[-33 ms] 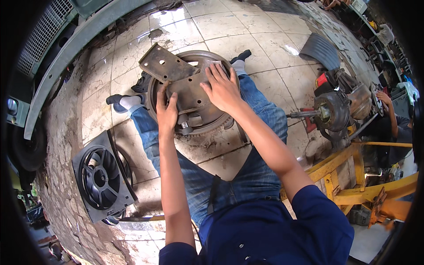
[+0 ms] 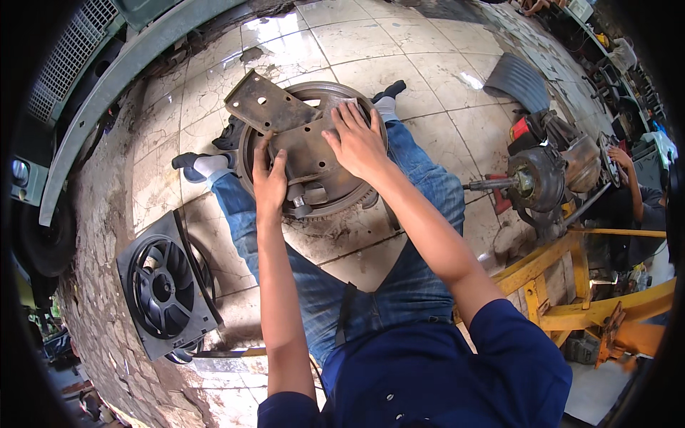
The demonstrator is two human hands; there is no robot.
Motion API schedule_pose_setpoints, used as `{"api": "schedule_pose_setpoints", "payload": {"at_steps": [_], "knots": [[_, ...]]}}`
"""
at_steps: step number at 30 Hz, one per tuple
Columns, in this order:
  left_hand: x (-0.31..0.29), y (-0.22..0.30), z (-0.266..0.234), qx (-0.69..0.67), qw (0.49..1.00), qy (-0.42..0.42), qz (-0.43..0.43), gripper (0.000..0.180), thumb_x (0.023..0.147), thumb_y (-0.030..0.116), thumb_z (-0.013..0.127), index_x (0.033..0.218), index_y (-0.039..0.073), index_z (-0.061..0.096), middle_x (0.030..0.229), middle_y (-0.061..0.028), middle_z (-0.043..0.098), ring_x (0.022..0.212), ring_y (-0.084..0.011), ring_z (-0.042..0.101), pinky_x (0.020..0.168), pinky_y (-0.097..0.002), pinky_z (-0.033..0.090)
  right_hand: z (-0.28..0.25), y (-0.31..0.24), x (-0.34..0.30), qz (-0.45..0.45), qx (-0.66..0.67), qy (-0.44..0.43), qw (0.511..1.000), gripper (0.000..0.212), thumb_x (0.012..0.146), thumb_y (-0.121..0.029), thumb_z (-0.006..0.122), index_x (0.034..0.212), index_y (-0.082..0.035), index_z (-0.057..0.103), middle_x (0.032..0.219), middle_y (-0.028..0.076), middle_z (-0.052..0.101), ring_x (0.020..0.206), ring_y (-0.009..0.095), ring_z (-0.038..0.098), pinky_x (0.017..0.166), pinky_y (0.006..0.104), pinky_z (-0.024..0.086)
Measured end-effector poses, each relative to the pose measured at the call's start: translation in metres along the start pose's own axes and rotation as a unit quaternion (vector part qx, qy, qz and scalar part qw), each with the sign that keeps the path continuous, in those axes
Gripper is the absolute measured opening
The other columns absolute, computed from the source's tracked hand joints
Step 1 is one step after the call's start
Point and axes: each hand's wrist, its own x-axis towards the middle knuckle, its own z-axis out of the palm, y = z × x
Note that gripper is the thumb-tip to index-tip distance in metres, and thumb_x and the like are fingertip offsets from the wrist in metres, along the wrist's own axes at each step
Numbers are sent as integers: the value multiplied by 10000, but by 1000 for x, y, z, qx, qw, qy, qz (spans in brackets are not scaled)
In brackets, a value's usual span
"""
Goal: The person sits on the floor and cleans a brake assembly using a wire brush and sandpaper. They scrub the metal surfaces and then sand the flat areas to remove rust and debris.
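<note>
The left hand (image 2: 270, 178) lies along the near-left edge of the plate (image 2: 296, 146), fingers bent and thumb apart; whether it grips cannot be told. The right hand (image 2: 355, 141) is laid flat on the plate's right part, fingers extended, grasping nothing visible. The plate, rusty and holed, is between the hands, atop the wheel (image 2: 332, 89), whose middle it covers. A pale patch under the right fingertips is hard to make out. Just right of the left wrist, a cylinder (image 2: 300, 203) is partly overlapped by the plate. The legs (image 2: 428, 178) flank the wheel.

Left of and nearer than the left hand, the fan (image 2: 163, 287) lies on the floor. Well right of the right hand are a greasy assembly (image 2: 546, 175) and a yellow frame (image 2: 614, 312), cut off at the rim. Beyond, a co-worker's hand (image 2: 621, 158) shows, its body mostly hidden.
</note>
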Motion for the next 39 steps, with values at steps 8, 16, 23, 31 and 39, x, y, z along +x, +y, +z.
{"api": "schedule_pose_setpoints", "payload": {"at_steps": [8, 16, 23, 31, 39], "knots": [[0, -2, -5, -6, 1000, -2, 12, 480, 970, 102, 527, 1434, 18, 444, 1445, -174, 469, 1338, -237, 433, 1115, -336, 311, -21, -10, -71, -5, 5, -44, 999, 621, 1009, -416, 469, 1448, 20, 421, 1529, 197, 376, 1471, 293, 269, 1173, 607, 133], [2, -1, -1, 5, 1000, 1, 6, 483, 967, 105, 536, 1435, 28, 448, 1456, -170, 463, 1351, -235, 423, 1119, -335, 306, -20, 0, -39, -12, 2, -35, 999, 620, 1005, -434, 471, 1420, 27, 460, 1517, 203, 398, 1469, 294, 279, 1165, 610, 142], [5, -3, 1, -12, 1000, -4, 6, 477, 973, 109, 539, 1435, 31, 449, 1453, -168, 467, 1338, -234, 435, 1111, -338, 320, -6, 2, -4, 5, 4, -3, 1000, 657, 1003, -462, 459, 1436, 31, 435, 1536, 210, 368, 1472, 306, 270, 1169, 615, 132], [2, -3, 0, -3, 1000, 7, 5, 465, 966, 87, 539, 1421, 30, 463, 1433, -163, 487, 1312, -225, 458, 1096, -330, 342, -36, -4, -85, -9, 9, -54, 998, 677, 979, -474, 515, 1423, 34, 446, 1513, 207, 392, 1464, 290, 288, 1162, 625, 141], [5, -5, 0, 1, 1000, 16, 15, 461, 951, 72, 557, 1403, 20, 481, 1405, -169, 514, 1291, -229, 485, 1082, -330, 366, -11, 2, -13, -5, 9, -2, 1000, 682, 979, -482, 510, 1409, 44, 462, 1499, 226, 414, 1459, 310, 297, 1160, 618, 152]]}}
